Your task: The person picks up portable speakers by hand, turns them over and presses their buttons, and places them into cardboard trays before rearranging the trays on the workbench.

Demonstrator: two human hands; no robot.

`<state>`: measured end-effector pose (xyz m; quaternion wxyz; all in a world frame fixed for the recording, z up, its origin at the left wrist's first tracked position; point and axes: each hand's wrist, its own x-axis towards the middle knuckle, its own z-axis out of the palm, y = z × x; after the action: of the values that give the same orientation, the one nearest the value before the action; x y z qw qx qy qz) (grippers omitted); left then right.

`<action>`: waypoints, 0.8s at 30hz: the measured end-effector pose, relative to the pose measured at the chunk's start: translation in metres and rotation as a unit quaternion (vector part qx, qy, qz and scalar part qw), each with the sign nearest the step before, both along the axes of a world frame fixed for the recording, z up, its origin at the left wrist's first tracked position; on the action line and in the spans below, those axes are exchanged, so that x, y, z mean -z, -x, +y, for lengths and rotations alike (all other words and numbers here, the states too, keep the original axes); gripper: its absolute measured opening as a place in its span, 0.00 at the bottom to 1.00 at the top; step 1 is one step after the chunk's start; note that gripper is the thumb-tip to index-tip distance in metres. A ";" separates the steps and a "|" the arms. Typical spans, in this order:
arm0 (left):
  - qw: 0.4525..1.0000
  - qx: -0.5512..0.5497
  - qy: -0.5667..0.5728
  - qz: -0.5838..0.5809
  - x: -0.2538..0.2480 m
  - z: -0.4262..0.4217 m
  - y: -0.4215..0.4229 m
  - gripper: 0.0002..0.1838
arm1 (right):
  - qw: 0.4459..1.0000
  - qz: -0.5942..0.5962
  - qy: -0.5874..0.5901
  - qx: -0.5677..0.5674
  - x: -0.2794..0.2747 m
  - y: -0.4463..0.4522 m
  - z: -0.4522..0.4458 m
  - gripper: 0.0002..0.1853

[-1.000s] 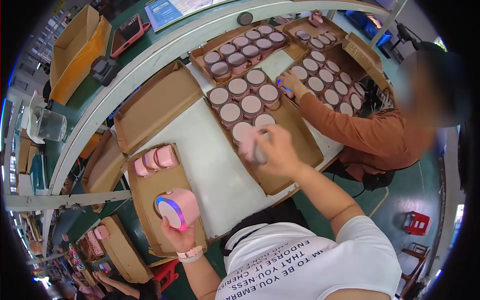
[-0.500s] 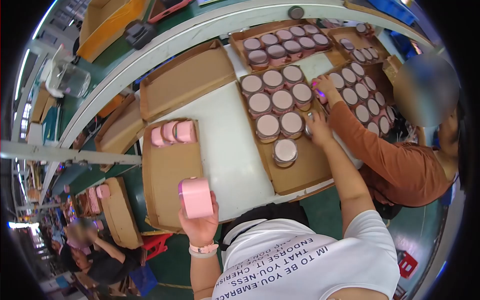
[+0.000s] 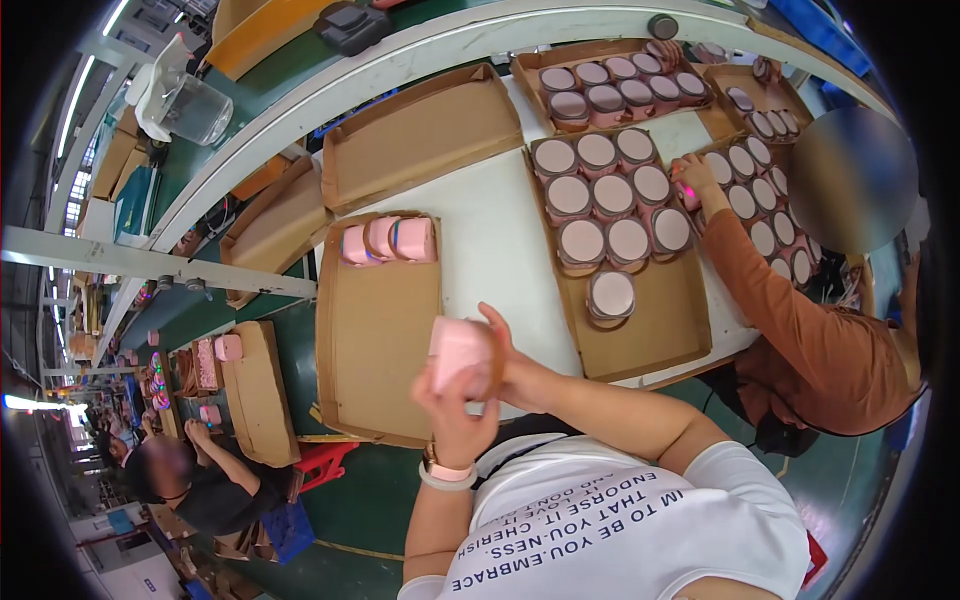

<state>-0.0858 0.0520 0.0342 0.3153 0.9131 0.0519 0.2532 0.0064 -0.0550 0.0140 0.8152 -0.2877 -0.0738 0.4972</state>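
Note:
One pink device [image 3: 463,352] is gripped between both hands above the near edge of the white table [image 3: 500,262]. My left hand [image 3: 457,420] wraps its lower left side, with a pink band on the wrist. From the right, my right hand [image 3: 505,362] holds its other side. Beside them is a cardboard tray [image 3: 375,340] with pink devices [image 3: 388,241] lying at its far end. To the right, another tray [image 3: 660,335] bears several upright pink devices with round pale tops, one of them [image 3: 611,296] apart from the rows.
A co-worker in a brown sleeve [image 3: 790,290] reaches to a filled tray at the right. More trays, one a bare cardboard tray [image 3: 425,137], lie at the back. A metal rail [image 3: 160,262] crosses the left. Another person [image 3: 215,480] sits at the lower left.
My right hand has come from the right tray to the pink device in my left hand. One more device stands in the rows of that tray. The view has shifted.

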 end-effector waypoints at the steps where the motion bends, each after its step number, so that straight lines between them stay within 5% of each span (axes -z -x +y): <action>1: 0.999 0.028 0.000 0.020 -0.004 -0.002 -0.001 0.31 | 0.994 0.109 -0.027 0.006 0.003 -0.005 0.001 0.44; 2: 0.998 0.055 0.001 0.039 -0.008 -0.001 -0.002 0.31 | 0.975 0.216 -0.053 0.011 0.006 -0.011 0.001 0.42; 4: 0.993 0.085 0.050 0.064 -0.006 0.008 0.004 0.32 | 0.975 0.220 -0.033 0.015 0.015 -0.017 -0.005 0.42; 6: 0.984 0.117 0.100 0.091 0.001 0.019 0.010 0.32 | 0.993 0.085 0.070 0.038 0.022 -0.017 -0.012 0.43; 8: 0.939 0.137 0.282 0.138 0.019 0.032 0.015 0.34 | 0.990 0.047 0.126 0.040 0.039 -0.013 -0.022 0.45; 10: 0.939 0.140 0.288 0.125 0.042 0.047 0.016 0.38 | 0.982 0.006 0.182 0.044 0.045 -0.010 -0.033 0.48; 12: 0.949 0.026 0.293 0.115 0.052 0.062 0.008 0.47 | 0.970 0.051 0.217 0.093 0.042 -0.010 -0.044 0.47; 15: 0.850 -0.131 0.485 0.159 0.076 0.103 -0.013 0.49 | 0.955 0.069 0.210 0.198 0.047 -0.008 -0.059 0.45; 17: 0.855 -0.189 0.459 0.149 0.130 0.172 -0.052 0.50 | 0.929 0.094 0.202 0.296 0.035 -0.004 -0.069 0.43; 19: 0.926 -0.188 0.306 0.115 0.181 0.229 -0.090 0.53 | 0.924 0.092 0.199 0.312 0.040 0.000 -0.078 0.43; 21: 0.958 -0.236 0.143 0.084 0.193 0.269 -0.133 0.53 | 0.894 0.102 0.250 0.357 0.034 0.004 -0.084 0.42; 24: 0.935 -0.321 0.127 0.084 0.166 0.290 -0.176 0.47 | 0.880 0.101 0.259 0.384 0.033 0.009 -0.093 0.41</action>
<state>0.0903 0.3424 -0.1318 0.3253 0.8182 0.4000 0.2543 -0.0026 -0.1477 -0.0186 0.8418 -0.4427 0.2563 0.1724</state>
